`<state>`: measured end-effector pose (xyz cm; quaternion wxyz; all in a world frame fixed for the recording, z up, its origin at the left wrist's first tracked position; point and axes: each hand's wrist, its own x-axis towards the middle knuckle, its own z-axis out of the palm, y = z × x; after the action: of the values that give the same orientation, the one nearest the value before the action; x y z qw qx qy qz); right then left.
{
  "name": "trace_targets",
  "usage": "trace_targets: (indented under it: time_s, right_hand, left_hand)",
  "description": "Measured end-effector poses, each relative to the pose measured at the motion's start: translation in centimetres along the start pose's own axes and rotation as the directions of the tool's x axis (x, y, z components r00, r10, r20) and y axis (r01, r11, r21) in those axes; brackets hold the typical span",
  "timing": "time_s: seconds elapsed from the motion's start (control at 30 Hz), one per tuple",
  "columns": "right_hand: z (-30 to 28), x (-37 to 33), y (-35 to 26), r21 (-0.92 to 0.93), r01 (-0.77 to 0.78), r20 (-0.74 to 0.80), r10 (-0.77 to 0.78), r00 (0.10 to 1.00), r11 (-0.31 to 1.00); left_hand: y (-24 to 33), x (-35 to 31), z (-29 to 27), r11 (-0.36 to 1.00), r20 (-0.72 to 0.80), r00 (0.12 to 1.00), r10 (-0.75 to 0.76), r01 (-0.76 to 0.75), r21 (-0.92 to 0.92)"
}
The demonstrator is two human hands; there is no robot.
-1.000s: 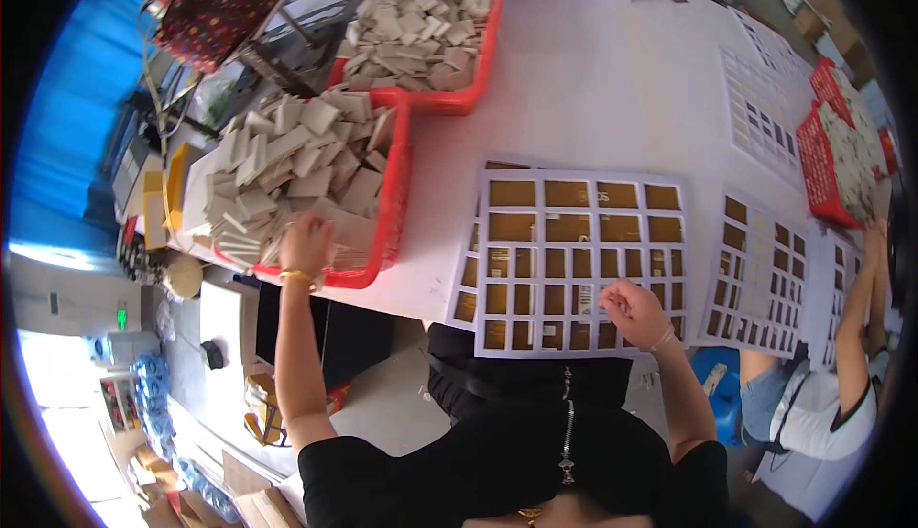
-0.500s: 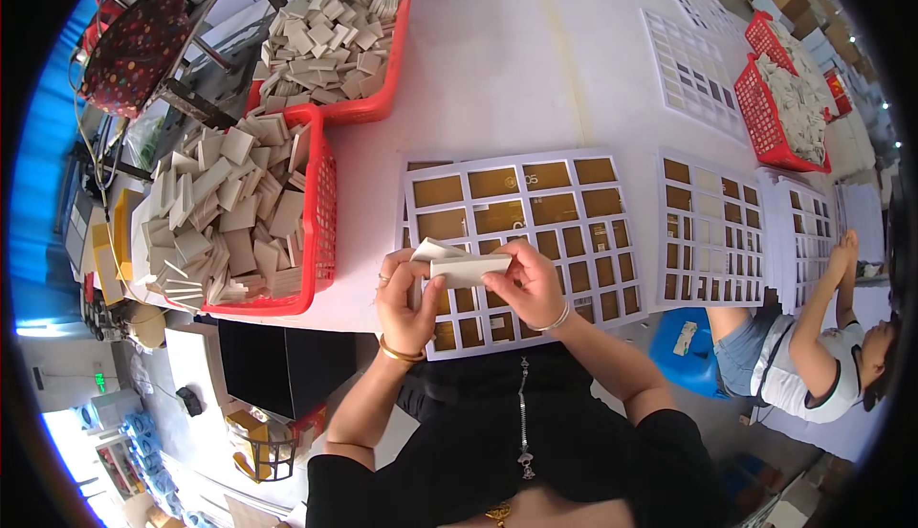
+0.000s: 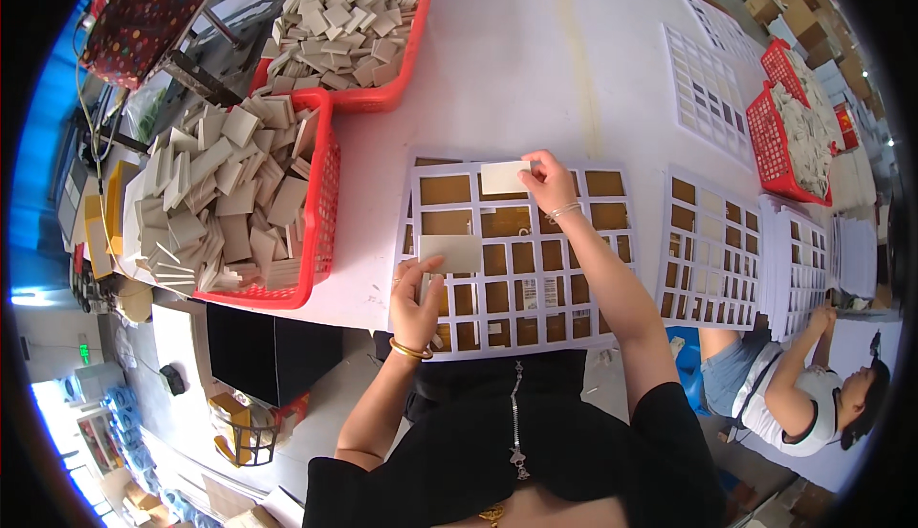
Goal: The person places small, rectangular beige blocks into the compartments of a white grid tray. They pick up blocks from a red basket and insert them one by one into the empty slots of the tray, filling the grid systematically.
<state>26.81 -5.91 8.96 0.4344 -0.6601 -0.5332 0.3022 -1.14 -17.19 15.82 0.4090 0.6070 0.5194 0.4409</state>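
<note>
Two pale rectangular tiles (image 3: 504, 177) are pinched, one in my right hand (image 3: 550, 184), one in my left hand (image 3: 418, 308), white grid frame (image 3: 524, 276) beneath.

I can read no words; pale print (image 3: 550, 292) on brown board (image 3: 446, 190) before me blurred, green sign (image 3: 84, 348) at left too small

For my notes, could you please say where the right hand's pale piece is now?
In the head view, the pale piece is in the right hand, at the second opening from the left in the white grid frame's far row.
</note>
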Motion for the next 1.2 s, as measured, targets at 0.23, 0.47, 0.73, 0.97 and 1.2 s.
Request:
trace_targets:
  time_s: [0.23, 0.47, 0.73, 0.97, 1.2]
  right_hand:
    - [0.2, 0.7, 0.7, -0.193, 0.014, 0.181, 0.022, 0.983, 0.981]
    - [0.4, 0.2, -0.6, -0.564, 0.374, 0.119, -0.376, 0.919, 0.736]
    - [-1.0, -5.2, -5.9, 0.104, -0.030, 0.619, -0.041, 0.784, 0.994]
    - [-2.2, -4.2, -2.9, -0.051, 0.071, 0.320, -0.051, 0.946, 0.996]
    - [-1.5, -3.8, -1.5, -0.310, 0.339, 0.340, -0.230, 0.912, 0.888]
  left_hand:
    - [-1.7, -0.4, 0.4, 0.999, 0.028, 0.999, -0.039, 0.038, 0.022]
    - [-0.7, 0.6, 1.3, 0.998, 0.076, 0.996, -0.057, 0.056, 0.011]
    - [-2.5, 0.6, 3.3, 0.957, 0.142, 0.972, -0.187, 0.213, -0.199]
    - [-1.3, 1.2, 2.7, 0.695, 0.219, 0.851, -0.477, 0.518, -0.500]
    - [-1.4, 0.7, 2.3, 0.665, 0.181, 0.852, -0.491, 0.501, -0.553]
